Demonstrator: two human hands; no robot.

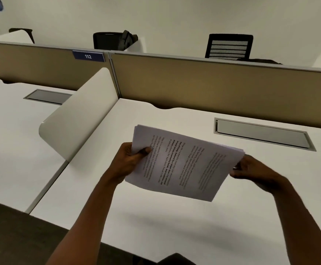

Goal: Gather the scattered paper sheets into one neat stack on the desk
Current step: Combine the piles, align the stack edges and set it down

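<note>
1. Aloft above the white bench [175,226]: a stack of printed paper sheets [184,165], tilted, clear of the surface.
2. Clamped on the stack's left edge: left hand [131,161], thumb [144,151] pressed over the top sheet.
3. Pinching the right edge: right hand [249,169], fingers curled underneath.
4. Behind, on the bench: a grey cable hatch [263,133], a tan partition [213,83], label "112" [88,56].
5. Beyond: a black office chair [229,46].

Single head view — looks forward and down, close over white desk [155,226], partition [213,81] beyond.
</note>
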